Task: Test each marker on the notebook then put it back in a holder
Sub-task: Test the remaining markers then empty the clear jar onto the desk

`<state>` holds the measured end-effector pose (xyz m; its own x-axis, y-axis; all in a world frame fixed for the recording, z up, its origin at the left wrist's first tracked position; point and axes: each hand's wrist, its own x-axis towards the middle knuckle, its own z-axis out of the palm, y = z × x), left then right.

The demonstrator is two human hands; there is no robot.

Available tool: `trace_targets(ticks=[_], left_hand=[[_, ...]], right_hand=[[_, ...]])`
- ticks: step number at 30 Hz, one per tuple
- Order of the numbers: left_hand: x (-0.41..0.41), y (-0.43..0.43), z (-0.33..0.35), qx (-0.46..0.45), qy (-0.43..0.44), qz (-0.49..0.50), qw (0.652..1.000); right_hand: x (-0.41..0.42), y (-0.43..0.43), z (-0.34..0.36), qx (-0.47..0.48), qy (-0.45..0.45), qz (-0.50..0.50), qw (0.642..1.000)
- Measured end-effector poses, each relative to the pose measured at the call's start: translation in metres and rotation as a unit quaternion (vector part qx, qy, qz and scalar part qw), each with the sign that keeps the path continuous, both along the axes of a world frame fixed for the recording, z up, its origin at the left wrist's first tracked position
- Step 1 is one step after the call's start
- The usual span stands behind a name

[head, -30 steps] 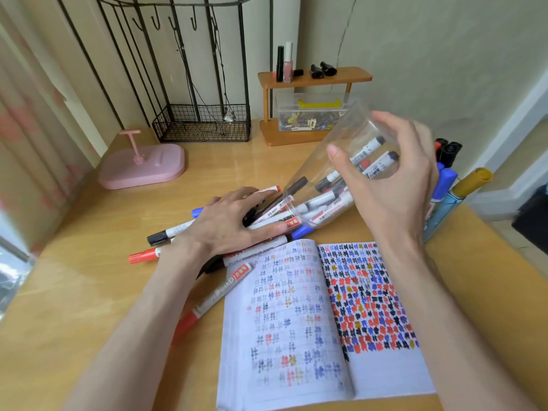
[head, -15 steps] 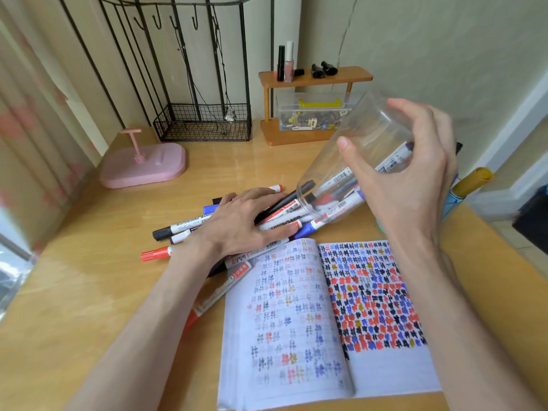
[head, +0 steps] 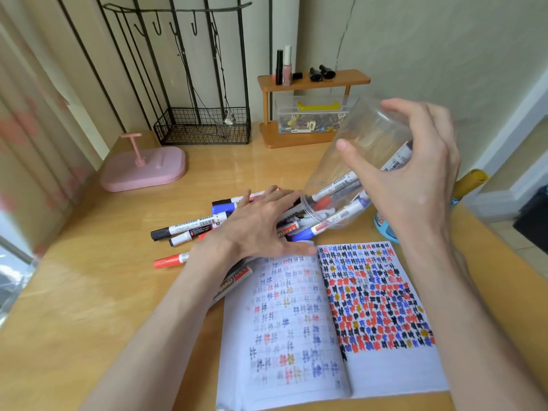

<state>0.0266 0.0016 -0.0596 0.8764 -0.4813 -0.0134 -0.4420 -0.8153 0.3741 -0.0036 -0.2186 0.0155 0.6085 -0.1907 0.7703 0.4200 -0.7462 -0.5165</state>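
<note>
the right hand grips a clear cup, fingers curled round its wall, tipped mouth-down toward the desk. markers lie partly inside its mouth and spread out behind the open notebook. the left hand rests flat on them, fingers spread. a blue thing behind the right wrist may be another holder.

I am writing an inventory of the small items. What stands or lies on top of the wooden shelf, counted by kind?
Black tube: 1
Pink bottle: 1
Small black pieces: 3
Total: 5
</note>
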Motion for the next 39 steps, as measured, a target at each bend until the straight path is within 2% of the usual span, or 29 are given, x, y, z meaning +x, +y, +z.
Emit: trace_targets(ticks=[5, 9, 14, 18, 21, 29, 35, 39], left_hand=[[0.015, -0.023, 0.004, -0.008, 0.05, -0.011, 0.999], [0.027, -0.043, -0.001, -0.097, 0.077, -0.019, 0.992], [0.029, -0.062, -0.01, -0.133, 0.032, -0.021, 0.99], [0.023, -0.076, -0.009, -0.105, -0.005, -0.003, 0.994], [0.024, -0.083, -0.008, -0.117, -0.032, 0.022, 0.992], [0.035, -0.076, -0.024, -0.078, -0.058, 0.049, 0.994], [0.032, -0.062, -0.024, -0.096, -0.043, 0.012, 0.994], [0.023, -0.053, -0.015, -0.052, -0.035, -0.024, 0.998]], right_hand=[[-0.005, -0.003, 0.01, 0.012, -0.018, -0.02, 1.0], [-0.009, -0.003, 0.015, 0.017, -0.015, -0.021, 1.0], [-0.009, -0.009, 0.017, 0.013, -0.015, -0.009, 1.0], [-0.012, -0.017, 0.02, 0.034, -0.022, -0.008, 0.999], [-0.014, -0.023, 0.024, 0.051, -0.022, -0.019, 0.998], [-0.025, -0.035, 0.032, 0.12, -0.01, -0.01, 0.993], [-0.022, -0.029, 0.021, 0.129, 0.014, 0.005, 0.991], [-0.021, -0.026, 0.014, 0.135, 0.021, 0.017, 0.99]])
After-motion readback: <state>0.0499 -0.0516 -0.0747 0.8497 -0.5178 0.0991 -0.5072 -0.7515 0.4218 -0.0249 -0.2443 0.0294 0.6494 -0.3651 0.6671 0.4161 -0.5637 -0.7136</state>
